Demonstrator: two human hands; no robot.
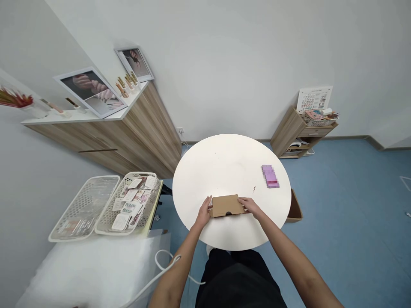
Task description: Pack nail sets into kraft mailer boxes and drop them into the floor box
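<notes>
A small brown cardboard box (pixel 227 205) lies near the front edge of the round white table (pixel 221 167). A dark half-round notch shows on its near edge, and side flaps stick out at both ends. My left hand (pixel 203 212) grips the left end, fingers along the flap there. At the opposite end, my right hand (pixel 249 205) is closed on the right side, fingertips on the top corner. Farther right on the table lies a purple rectangular item (pixel 270 176), blurred by pixelation.
To the left, a white basket of cards and packets (pixel 128 205) stands beside a second basket of clear packs (pixel 84 209). A white cable (pixel 160 273) hangs near my left arm. An open carton (pixel 294 208) sits on the floor at right. Wooden cabinets (pixel 150 124) flank the wall.
</notes>
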